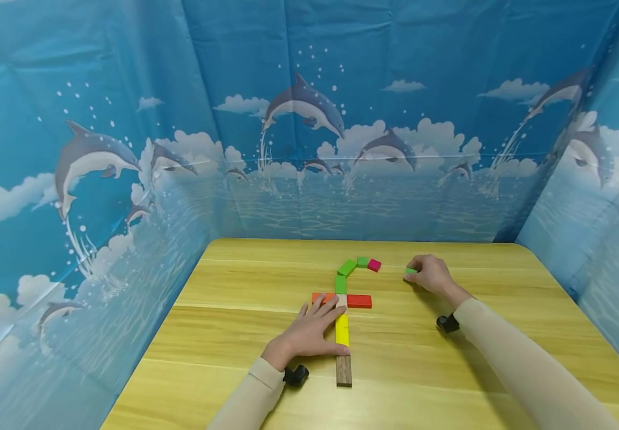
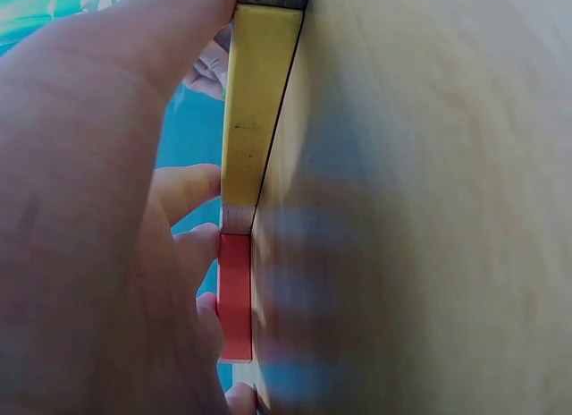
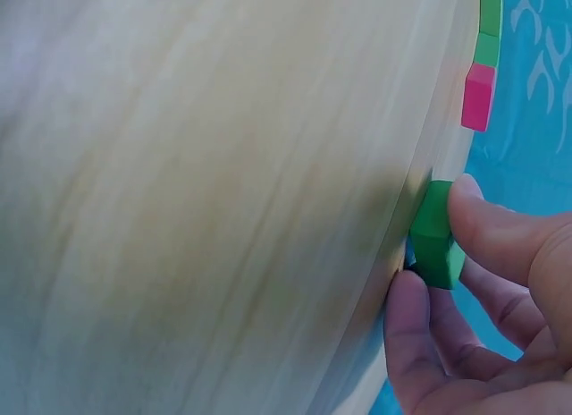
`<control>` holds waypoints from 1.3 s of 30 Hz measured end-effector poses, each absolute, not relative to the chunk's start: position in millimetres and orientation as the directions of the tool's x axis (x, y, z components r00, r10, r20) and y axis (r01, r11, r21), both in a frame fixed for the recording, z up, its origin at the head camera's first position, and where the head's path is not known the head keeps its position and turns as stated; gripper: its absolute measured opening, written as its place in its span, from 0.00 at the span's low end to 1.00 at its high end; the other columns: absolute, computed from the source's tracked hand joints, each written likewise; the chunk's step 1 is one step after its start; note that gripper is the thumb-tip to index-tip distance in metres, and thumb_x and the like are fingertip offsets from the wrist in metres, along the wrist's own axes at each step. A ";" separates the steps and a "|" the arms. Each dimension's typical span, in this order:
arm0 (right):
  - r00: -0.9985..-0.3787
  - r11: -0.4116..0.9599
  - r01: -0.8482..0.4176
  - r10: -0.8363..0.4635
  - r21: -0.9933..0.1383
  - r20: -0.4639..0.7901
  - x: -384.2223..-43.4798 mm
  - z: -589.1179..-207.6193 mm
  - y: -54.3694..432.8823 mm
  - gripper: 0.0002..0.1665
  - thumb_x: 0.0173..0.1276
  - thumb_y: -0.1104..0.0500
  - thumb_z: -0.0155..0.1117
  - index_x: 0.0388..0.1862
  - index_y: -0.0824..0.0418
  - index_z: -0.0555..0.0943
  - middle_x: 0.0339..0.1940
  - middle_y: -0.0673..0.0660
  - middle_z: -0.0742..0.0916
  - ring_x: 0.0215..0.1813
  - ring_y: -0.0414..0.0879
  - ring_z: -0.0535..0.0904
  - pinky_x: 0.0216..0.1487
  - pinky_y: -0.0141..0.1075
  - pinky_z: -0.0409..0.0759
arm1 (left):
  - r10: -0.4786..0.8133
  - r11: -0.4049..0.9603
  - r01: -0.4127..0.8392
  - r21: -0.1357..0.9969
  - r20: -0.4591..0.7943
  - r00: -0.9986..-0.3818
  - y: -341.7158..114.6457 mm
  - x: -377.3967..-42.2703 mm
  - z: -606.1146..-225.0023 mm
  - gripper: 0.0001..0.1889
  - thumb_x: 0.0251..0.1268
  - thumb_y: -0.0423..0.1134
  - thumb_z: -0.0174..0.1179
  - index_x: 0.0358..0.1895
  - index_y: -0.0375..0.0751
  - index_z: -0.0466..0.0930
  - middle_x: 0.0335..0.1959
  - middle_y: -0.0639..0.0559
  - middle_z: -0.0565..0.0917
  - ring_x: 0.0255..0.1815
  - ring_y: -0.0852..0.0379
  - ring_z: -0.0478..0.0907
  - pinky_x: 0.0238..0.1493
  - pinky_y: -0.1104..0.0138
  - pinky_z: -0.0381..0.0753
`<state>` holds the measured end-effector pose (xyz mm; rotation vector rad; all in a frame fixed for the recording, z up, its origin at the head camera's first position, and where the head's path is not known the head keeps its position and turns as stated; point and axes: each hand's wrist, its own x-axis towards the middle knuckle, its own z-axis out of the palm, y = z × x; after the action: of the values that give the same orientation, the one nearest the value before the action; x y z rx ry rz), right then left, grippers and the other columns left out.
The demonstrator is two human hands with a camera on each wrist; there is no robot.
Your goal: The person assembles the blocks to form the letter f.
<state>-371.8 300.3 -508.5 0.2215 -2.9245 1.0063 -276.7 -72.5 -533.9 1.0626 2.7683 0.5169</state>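
Observation:
My left hand (image 1: 309, 331), fingers spread, rests over a row of flat blocks, its thumb near where a yellow block (image 1: 343, 330) meets a dark brown block (image 1: 344, 371). Its fingertips lie by a pale block (image 1: 342, 300) and an orange-red block (image 1: 322, 296), partly covering them. A red block (image 1: 359, 301) lies right of the pale one. Between thumb and fingers my right hand (image 1: 433, 275) pinches a green block (image 3: 436, 232), low over the table or touching it; I cannot tell which. A curve of green blocks (image 1: 347, 267) ends at a pink block (image 1: 374, 265), left of that hand.
The wooden table (image 1: 476, 370) carries the block figure in its middle. Blue curtains (image 1: 309, 197) with dolphin prints stand behind the table and at both sides. A small black device (image 1: 447, 323) sits at the right wrist, another (image 1: 296, 375) at the left.

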 end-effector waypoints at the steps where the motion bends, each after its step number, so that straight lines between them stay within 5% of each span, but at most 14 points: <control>1: -0.989 0.779 -0.147 -0.121 -0.609 0.084 -371.4 -507.9 299.9 0.15 0.70 0.58 0.70 0.50 0.66 0.83 0.43 0.60 0.85 0.42 0.53 0.80 0.38 0.44 0.80 | 0.669 0.693 0.624 0.360 -0.001 -0.743 -72.6 -276.5 -533.5 0.53 0.56 0.80 0.52 0.82 0.61 0.48 0.83 0.57 0.43 0.83 0.47 0.33 0.76 0.40 0.40; 18: -0.987 0.754 -0.160 -0.109 -0.637 0.119 -365.1 -513.7 296.7 0.14 0.66 0.60 0.73 0.47 0.63 0.81 0.44 0.64 0.86 0.46 0.58 0.81 0.36 0.44 0.82 | 0.675 0.683 0.632 0.366 0.014 -0.737 -76.3 -273.8 -534.4 0.53 0.57 0.80 0.53 0.82 0.60 0.50 0.83 0.56 0.44 0.83 0.46 0.34 0.76 0.39 0.40; 39: -0.993 0.654 -0.094 -0.112 -0.750 0.026 -355.4 -507.2 292.4 0.22 0.73 0.61 0.65 0.64 0.65 0.79 0.46 0.64 0.86 0.40 0.52 0.84 0.37 0.42 0.84 | 0.678 0.687 0.640 0.345 0.011 -0.735 -80.4 -277.9 -534.5 0.53 0.56 0.81 0.52 0.82 0.61 0.48 0.83 0.57 0.44 0.83 0.47 0.33 0.76 0.39 0.40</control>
<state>-355.4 292.4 -507.2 0.1787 -2.8775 1.3030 -277.9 -80.4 -534.5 1.0888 2.7772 0.5000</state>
